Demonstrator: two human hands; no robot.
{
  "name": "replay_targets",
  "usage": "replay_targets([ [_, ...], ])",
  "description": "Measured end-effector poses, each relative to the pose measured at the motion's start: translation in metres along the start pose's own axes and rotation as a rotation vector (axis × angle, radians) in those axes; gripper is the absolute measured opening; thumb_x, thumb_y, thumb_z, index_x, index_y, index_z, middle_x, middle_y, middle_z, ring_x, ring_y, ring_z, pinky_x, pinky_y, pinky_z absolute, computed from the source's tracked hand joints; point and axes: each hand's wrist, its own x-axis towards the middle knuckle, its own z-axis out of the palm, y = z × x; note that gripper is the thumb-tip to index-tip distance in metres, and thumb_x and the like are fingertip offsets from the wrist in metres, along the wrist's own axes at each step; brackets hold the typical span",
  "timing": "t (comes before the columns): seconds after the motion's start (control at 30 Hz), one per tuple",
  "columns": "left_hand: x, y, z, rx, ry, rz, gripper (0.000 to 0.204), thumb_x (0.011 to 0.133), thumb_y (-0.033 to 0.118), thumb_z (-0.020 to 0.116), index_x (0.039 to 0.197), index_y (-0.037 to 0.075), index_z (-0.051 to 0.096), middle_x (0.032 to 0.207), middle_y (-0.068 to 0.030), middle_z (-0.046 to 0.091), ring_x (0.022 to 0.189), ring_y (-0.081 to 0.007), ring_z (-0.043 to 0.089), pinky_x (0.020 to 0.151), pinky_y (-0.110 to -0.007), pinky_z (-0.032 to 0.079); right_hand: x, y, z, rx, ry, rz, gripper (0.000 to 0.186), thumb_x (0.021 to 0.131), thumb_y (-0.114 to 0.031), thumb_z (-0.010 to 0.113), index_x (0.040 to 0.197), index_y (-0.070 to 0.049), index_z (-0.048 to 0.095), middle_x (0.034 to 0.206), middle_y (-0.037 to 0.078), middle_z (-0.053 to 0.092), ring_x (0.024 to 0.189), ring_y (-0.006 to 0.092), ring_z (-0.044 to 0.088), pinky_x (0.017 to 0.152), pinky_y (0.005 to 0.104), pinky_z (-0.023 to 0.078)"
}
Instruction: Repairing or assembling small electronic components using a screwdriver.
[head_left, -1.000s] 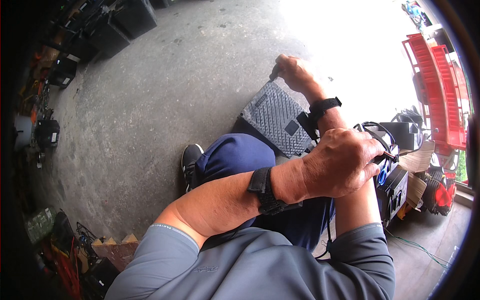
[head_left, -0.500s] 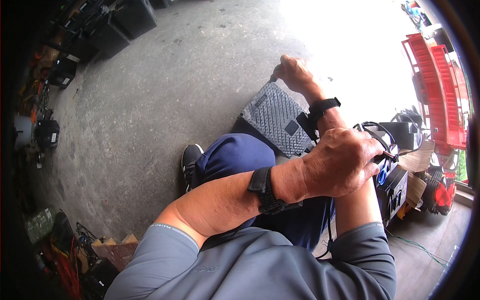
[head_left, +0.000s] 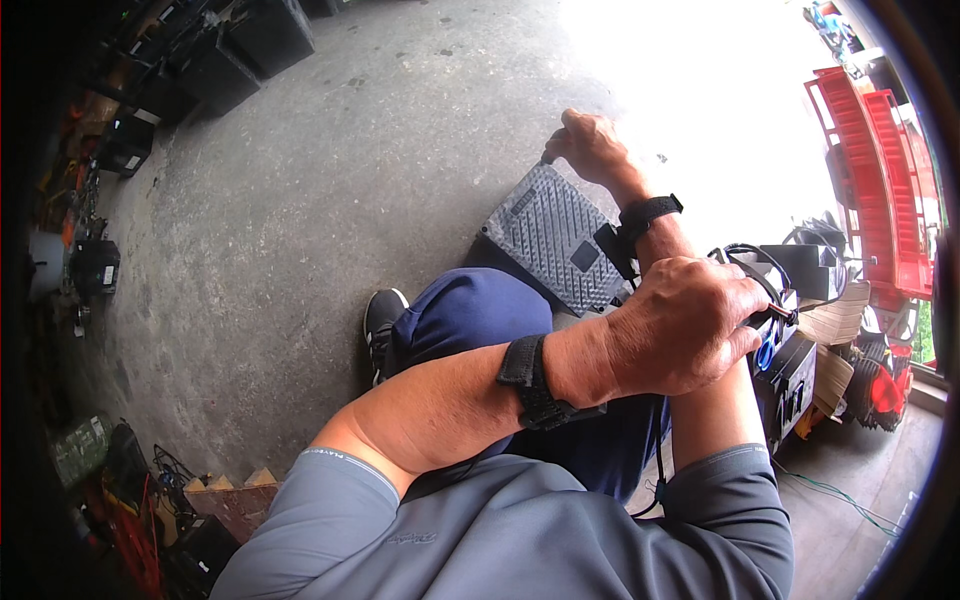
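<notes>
My forearms cross. Reaching to the right, my left hand (head_left: 690, 325) has its fingers closed on a black cable (head_left: 776, 304) that loops beside several black battery-like boxes. A blue loop (head_left: 765, 352) shows just below those fingertips. Farther off, my right hand (head_left: 592, 152) is closed round a dark handle-like piece (head_left: 551, 147) at the far corner of a dark box with a ribbed grey lid (head_left: 550, 235). The box sits tilted past my knee, and my right wrist strap is close to its side. Fingertips of the right hand are partly hidden.
Black boxes (head_left: 790, 385) and cardboard (head_left: 838, 320) crowd my right side, with a red slatted metal frame (head_left: 865, 175) beyond. More black boxes (head_left: 265, 40) line the far left. A thin green wire (head_left: 840, 492) lies on the floor at right.
</notes>
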Motion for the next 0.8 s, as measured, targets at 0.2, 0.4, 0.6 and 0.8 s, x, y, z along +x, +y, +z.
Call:
replay_targets([
  [0.2, 0.000, 0.001, -0.001, -0.015, 0.023, 0.026, 0.025, 0.077, 0.012, 0.073, 0.097, -0.002, 0.067, 0.088, -0.0180, 0.068, 0.083, -0.0343, 0.067, 0.077, -0.040, 0.052, -0.003, -0.005, 0.000, -0.153, 0.036, 0.093, 0.026, 0.084, -0.031, 0.071, 0.087, -0.007, 0.062, 0.083, 0.011, 0.072, 0.080, 0.0334, 0.070, 0.068, 0.0436, 0.055],
  [0.4, 0.003, -0.003, -0.007, 0.034, -0.026, 0.026, 0.024, 0.080, 0.010, 0.073, 0.100, -0.001, 0.068, 0.090, -0.0177, 0.069, 0.082, -0.0304, 0.069, 0.079, -0.036, 0.054, -0.006, -0.013, -0.016, -0.047, 0.079, 0.099, 0.028, 0.085, -0.032, 0.070, 0.084, -0.005, 0.061, 0.084, 0.013, 0.072, 0.081, 0.0351, 0.070, 0.069, 0.0459, 0.055],
  [0.6, 0.016, -0.019, -0.082, -0.207, 0.321, -0.315, 0.021, 0.091, 0.008, 0.069, 0.110, 0.000, 0.066, 0.097, -0.0101, 0.072, 0.084, -0.0129, 0.068, 0.074, -0.025, 0.055, -0.013, -0.008, -0.048, 0.040, 0.338, 0.021, 0.029, 0.081, -0.033, 0.071, 0.081, -0.005, 0.065, 0.081, 0.014, 0.072, 0.077, 0.0345, 0.070, 0.068, 0.0434, 0.055],
  [0.8, -0.003, -0.063, -0.162, 0.174, 0.122, -0.473, 0.049, 0.085, 0.006, 0.074, 0.130, 0.000, 0.055, 0.112, -0.0109, 0.068, 0.086, -0.0116, 0.066, 0.074, -0.024, 0.053, -0.030, -0.091, -0.113, 0.244, 0.268, -0.164, 0.026, 0.085, -0.025, 0.071, 0.079, -0.001, 0.060, 0.074, 0.015, 0.069, 0.067, 0.0263, 0.070, 0.059, 0.0367, 0.052],
])
